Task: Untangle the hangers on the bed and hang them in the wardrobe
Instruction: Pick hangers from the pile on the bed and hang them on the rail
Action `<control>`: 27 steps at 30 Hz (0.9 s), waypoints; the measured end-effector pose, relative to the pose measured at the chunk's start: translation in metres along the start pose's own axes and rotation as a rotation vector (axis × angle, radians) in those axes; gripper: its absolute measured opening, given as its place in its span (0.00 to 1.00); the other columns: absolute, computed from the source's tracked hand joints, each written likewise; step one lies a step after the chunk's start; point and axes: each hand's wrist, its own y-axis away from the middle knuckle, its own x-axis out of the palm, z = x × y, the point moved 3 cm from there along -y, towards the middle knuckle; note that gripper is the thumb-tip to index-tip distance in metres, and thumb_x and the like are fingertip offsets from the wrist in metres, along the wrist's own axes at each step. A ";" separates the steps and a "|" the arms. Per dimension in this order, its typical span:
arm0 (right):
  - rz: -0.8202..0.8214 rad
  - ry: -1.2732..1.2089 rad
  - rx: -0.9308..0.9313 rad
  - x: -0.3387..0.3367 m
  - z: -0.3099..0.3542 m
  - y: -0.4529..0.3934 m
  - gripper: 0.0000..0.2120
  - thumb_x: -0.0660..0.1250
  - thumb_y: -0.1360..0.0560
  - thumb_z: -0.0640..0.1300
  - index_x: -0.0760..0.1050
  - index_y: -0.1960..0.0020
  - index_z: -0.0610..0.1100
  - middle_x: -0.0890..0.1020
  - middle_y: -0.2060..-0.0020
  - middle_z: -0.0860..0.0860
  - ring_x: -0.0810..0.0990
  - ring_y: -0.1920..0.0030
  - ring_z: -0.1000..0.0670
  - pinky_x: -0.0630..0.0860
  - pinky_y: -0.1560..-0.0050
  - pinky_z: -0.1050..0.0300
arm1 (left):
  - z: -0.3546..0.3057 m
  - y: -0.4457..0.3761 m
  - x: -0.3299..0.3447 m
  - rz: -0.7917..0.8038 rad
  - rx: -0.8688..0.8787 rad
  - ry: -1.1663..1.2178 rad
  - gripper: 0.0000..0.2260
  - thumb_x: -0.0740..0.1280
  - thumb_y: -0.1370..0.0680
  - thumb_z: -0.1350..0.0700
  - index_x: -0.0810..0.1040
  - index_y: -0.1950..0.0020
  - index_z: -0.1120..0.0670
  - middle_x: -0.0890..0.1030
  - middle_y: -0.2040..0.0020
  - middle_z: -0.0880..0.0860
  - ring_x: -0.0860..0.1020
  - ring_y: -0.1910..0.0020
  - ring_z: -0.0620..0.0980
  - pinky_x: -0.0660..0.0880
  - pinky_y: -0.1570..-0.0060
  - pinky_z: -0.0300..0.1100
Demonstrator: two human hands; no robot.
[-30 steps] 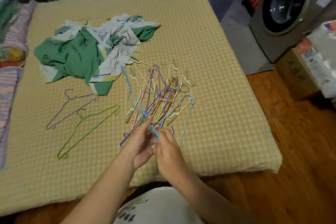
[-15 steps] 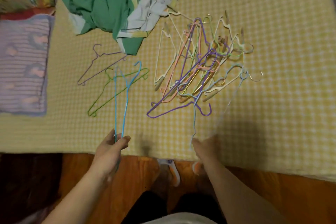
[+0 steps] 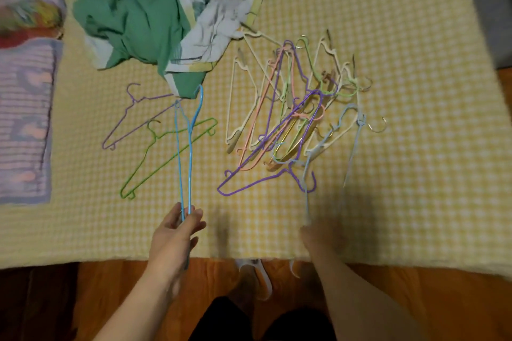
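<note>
A tangled pile of thin hangers (image 3: 293, 119) in cream, purple, pink and green lies on the yellow checked bed (image 3: 401, 147). My left hand (image 3: 176, 232) pinches the near end of a bright blue hanger (image 3: 189, 147), which points away across the bed. My right hand (image 3: 318, 238), blurred, holds the end of a pale blue hanger (image 3: 306, 191) that runs into the pile. A lilac hanger (image 3: 130, 116) and a green hanger (image 3: 163, 152) lie apart on the left. No wardrobe is in view.
A crumpled green and white cloth (image 3: 166, 16) lies behind the hangers. Striped bedding (image 3: 25, 119) sits at the left edge. The bed's near edge meets an orange wood floor (image 3: 110, 285), where my feet in slippers (image 3: 257, 277) show.
The view has dropped closer to the bed. My left hand pulled the bright blue hanger out of the pile and over to the left; my right hand drew back toward the bed edge with the pale blue one.
</note>
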 end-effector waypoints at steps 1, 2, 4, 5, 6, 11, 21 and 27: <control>0.014 0.007 -0.031 -0.011 -0.009 0.009 0.36 0.64 0.27 0.54 0.60 0.23 0.40 0.65 0.26 0.40 0.67 0.27 0.40 0.67 0.28 0.47 | -0.006 0.002 0.002 0.024 0.019 -0.002 0.29 0.72 0.24 0.51 0.68 0.24 0.50 0.84 0.46 0.48 0.84 0.47 0.49 0.72 0.34 0.53; 0.033 0.040 -0.060 -0.021 -0.019 0.017 0.32 0.64 0.26 0.54 0.64 0.25 0.43 0.68 0.27 0.41 0.69 0.29 0.40 0.68 0.30 0.48 | -0.015 0.006 0.005 0.057 0.043 -0.015 0.29 0.72 0.24 0.51 0.68 0.25 0.50 0.84 0.45 0.48 0.84 0.47 0.49 0.72 0.34 0.53; 0.035 0.099 -0.127 -0.038 -0.033 0.030 0.25 0.63 0.25 0.53 0.71 0.29 0.46 0.74 0.31 0.43 0.73 0.31 0.41 0.71 0.32 0.49 | -0.029 0.010 0.012 0.120 0.083 -0.027 0.29 0.72 0.24 0.51 0.67 0.24 0.50 0.84 0.44 0.47 0.84 0.48 0.48 0.72 0.34 0.52; 0.023 0.075 -0.124 -0.049 -0.038 0.038 0.26 0.64 0.26 0.53 0.72 0.31 0.45 0.75 0.32 0.43 0.74 0.32 0.42 0.72 0.33 0.50 | -0.038 0.011 0.017 0.166 0.104 -0.032 0.30 0.72 0.24 0.51 0.66 0.23 0.51 0.84 0.44 0.47 0.84 0.48 0.48 0.72 0.34 0.51; 0.007 0.013 -0.101 -0.058 -0.038 0.044 0.30 0.67 0.29 0.54 0.71 0.31 0.42 0.75 0.33 0.43 0.75 0.33 0.43 0.73 0.34 0.52 | -0.044 0.011 0.021 0.199 0.117 -0.042 0.31 0.72 0.24 0.52 0.65 0.23 0.51 0.84 0.44 0.47 0.84 0.48 0.48 0.71 0.34 0.51; -0.140 -0.229 -0.037 -0.093 -0.001 0.079 0.40 0.75 0.36 0.58 0.64 0.33 0.41 0.67 0.38 0.45 0.77 0.38 0.41 0.75 0.42 0.50 | -0.078 -0.006 0.032 0.382 0.202 -0.090 0.21 0.70 0.22 0.54 0.73 0.29 0.50 0.83 0.46 0.47 0.82 0.50 0.50 0.73 0.49 0.44; -0.231 -0.710 0.255 -0.042 0.019 0.179 0.41 0.75 0.32 0.54 0.60 0.28 0.38 0.61 0.31 0.41 0.72 0.34 0.38 0.72 0.38 0.53 | -0.123 -0.035 -0.056 0.619 0.369 -0.277 0.10 0.71 0.22 0.53 0.76 0.43 0.45 0.83 0.46 0.46 0.83 0.49 0.48 0.70 0.52 0.45; -0.382 -1.236 0.170 -0.032 -0.007 0.232 0.22 0.64 0.26 0.57 0.75 0.37 0.46 0.80 0.50 0.46 0.81 0.49 0.40 0.78 0.42 0.45 | -0.134 0.004 -0.043 0.865 0.476 -0.499 0.18 0.70 0.22 0.51 0.75 0.32 0.48 0.83 0.43 0.53 0.84 0.51 0.50 0.71 0.57 0.42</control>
